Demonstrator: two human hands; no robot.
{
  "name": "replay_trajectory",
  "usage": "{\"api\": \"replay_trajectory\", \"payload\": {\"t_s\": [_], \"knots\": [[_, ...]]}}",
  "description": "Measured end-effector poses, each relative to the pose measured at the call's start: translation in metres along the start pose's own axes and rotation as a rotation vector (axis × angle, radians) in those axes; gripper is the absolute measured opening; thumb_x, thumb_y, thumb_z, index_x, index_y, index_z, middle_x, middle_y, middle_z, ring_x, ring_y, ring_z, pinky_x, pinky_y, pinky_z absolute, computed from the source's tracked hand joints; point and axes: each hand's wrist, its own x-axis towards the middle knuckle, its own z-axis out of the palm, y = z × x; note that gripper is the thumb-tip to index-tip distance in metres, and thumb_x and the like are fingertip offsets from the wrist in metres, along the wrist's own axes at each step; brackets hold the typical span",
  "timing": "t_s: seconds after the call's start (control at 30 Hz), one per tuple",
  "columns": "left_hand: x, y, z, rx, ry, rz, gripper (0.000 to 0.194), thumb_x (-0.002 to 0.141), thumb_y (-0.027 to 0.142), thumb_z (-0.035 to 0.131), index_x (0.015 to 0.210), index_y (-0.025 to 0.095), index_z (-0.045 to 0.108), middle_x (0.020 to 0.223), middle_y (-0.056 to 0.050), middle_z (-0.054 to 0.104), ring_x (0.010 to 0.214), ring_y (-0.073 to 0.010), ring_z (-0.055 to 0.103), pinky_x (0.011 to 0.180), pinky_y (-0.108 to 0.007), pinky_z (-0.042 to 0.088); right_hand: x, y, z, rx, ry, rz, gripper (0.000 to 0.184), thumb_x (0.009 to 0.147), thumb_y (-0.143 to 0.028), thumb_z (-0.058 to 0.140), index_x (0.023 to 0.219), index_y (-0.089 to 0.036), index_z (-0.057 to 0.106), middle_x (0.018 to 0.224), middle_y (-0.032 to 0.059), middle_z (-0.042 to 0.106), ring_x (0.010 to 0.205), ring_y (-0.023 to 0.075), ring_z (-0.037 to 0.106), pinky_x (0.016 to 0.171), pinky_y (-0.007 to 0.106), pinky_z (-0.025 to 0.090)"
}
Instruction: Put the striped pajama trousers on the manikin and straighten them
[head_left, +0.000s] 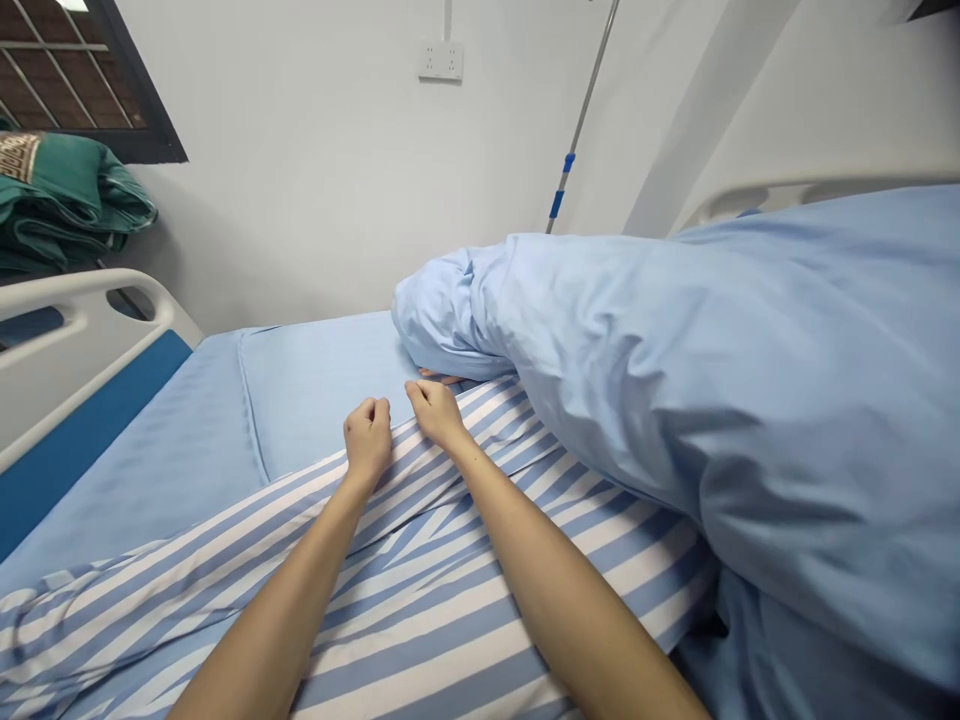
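The person's left hand [367,437] and right hand [437,410] are side by side, a little apart, over the upper edge of the striped cloth [435,630]. The grip of each hand is closed, with the fingers curled in. Whether a fold of the cloth is caught inside, I cannot tell from here.

The cloth, blue and white, lies wrinkled along the near part of the bed [172,430], from the near left corner toward the right. There its right part goes under the quilt [637,350], which is light blue and forms a thick heap over the bed's right side. Below the rounded end of the quilt, near the right hand, a small skin-coloured part is visible, but I cannot say what it is.

At the left end of the bed stands a white board [67,385] with a dark blue panel. Beyond it, under the window [75,75], is a green bundle [67,195]. Behind the bed's far edge, a metal pole [592,95] rises before the wall, and a socket [441,61] is on this wall.
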Motion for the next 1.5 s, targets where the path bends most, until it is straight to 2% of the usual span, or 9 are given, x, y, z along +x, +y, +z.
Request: {"api": "replay_trajectory", "payload": {"t_s": [0.23, 0.4, 0.53, 0.67, 0.9, 1.03, 1.2, 1.37, 1.5], "knots": [[0.025, 0.061, 0.024, -0.345, 0.057, -0.03, 0.026, 0.075, 0.035, 0.036, 0.054, 0.021, 0.034, 0.047, 0.005, 0.034, 0.046, -0.008, 0.033, 0.048, -0.022, 0.03, 0.009, 0.004, -0.008, 0.362, 0.031, 0.09, 0.041, 0.083, -0.042, 0.035, 0.049, -0.019, 0.036, 0.045, -0.0045, 0.037, 0.047, 0.0088, 0.035, 0.049, 0.023, 0.027], [0.008, 0.039, 0.056, 0.047, 0.027, -0.085, 0.031, 0.078, 0.034, 0.033, 0.052, 0.019, 0.044, 0.056, -0.001, 0.052, 0.056, -0.0119, 0.042, 0.054, -0.025, 0.028, 0.011, 0.006, -0.011, 0.442, 0.115, 0.104, 0.035, 0.079, -0.039, 0.04, 0.05, -0.02, 0.033, 0.047, -0.0057, 0.034, 0.05, 0.0083, 0.033, 0.049, 0.022, 0.027], [-0.001, 0.023, 0.062, 0.198, -0.011, -0.081, 0.036, 0.082, 0.036, 0.03, 0.056, 0.02, 0.05, 0.066, -0.004, 0.062, 0.061, -0.0142, 0.048, 0.056, -0.026, 0.029, 0.011, 0.005, -0.008, 0.417, 0.148, 0.131, 0.035, 0.079, -0.037, 0.04, 0.05, -0.02, 0.03, 0.046, -0.0063, 0.033, 0.049, 0.0079, 0.032, 0.048, 0.022, 0.027], [0.0, 0.026, 0.058, 0.208, -0.038, -0.09, 0.038, 0.084, 0.037, 0.028, 0.06, 0.021, 0.054, 0.07, -0.005, 0.064, 0.063, -0.0153, 0.051, 0.058, -0.026, 0.031, 0.01, 0.001, -0.014, 0.22, 0.138, 0.116, 0.037, 0.081, -0.036, 0.039, 0.049, -0.019, 0.034, 0.046, -0.0052, 0.039, 0.049, 0.0088, 0.035, 0.049, 0.022, 0.026], [-0.005, 0.028, 0.06, 0.241, -0.012, -0.058, 0.033, 0.082, 0.031, 0.033, 0.056, 0.021, 0.05, 0.064, -0.003, 0.062, 0.06, -0.0147, 0.047, 0.055, -0.027, 0.025, 0.014, -0.025, -0.057, -0.404, 0.254, -0.174, 0.035, 0.088, -0.033, 0.035, 0.064, -0.017, 0.055, 0.056, 0.0019, 0.057, 0.055, 0.0124, 0.048, 0.055, 0.024, 0.025], [-0.004, 0.024, 0.062, 0.213, 0.0, -0.085, 0.03, 0.08, 0.032, 0.035, 0.056, 0.021, 0.049, 0.062, -0.003, 0.06, 0.059, -0.0145, 0.044, 0.055, -0.027, 0.023, 0.016, -0.011, -0.061, -0.546, 0.276, -0.072, 0.041, 0.09, -0.035, 0.032, 0.069, -0.016, 0.061, 0.061, 0.0057, 0.061, 0.058, 0.0142, 0.051, 0.055, 0.025, 0.023], [-0.001, 0.02, 0.062, 0.071, -0.069, -0.051, 0.03, 0.078, 0.032, 0.036, 0.051, 0.02, 0.043, 0.052, 0.002, 0.048, 0.055, -0.0115, 0.038, 0.054, -0.025, 0.022, 0.011, 0.024, -0.043, -0.683, 0.086, 0.179, 0.038, 0.087, -0.036, 0.036, 0.076, -0.016, 0.066, 0.071, 0.0095, 0.066, 0.061, 0.0155, 0.053, 0.054, 0.026, 0.021], [0.007, 0.009, 0.038, -0.162, -0.264, -0.069, 0.03, 0.074, 0.033, 0.039, 0.047, 0.019, 0.038, 0.045, 0.005, 0.034, 0.048, -0.0082, 0.033, 0.049, -0.023, 0.023, 0.01, 0.03, -0.042, -0.638, 0.099, 0.171, 0.042, 0.088, -0.038, 0.033, 0.075, -0.017, 0.067, 0.073, 0.0103, 0.066, 0.06, 0.0154, 0.052, 0.055, 0.027, 0.02], [0.015, -0.016, -0.038, -0.181, -0.205, -0.174, 0.03, 0.071, 0.035, 0.043, 0.047, 0.018, 0.039, 0.043, 0.006, 0.033, 0.044, -0.0069, 0.031, 0.046, -0.022, 0.025, 0.01, 0.029, -0.045, -0.586, 0.099, 0.162, 0.041, 0.087, -0.038, 0.035, 0.072, -0.018, 0.067, 0.069, 0.0091, 0.065, 0.059, 0.0153, 0.05, 0.054, 0.027, 0.019]]}}
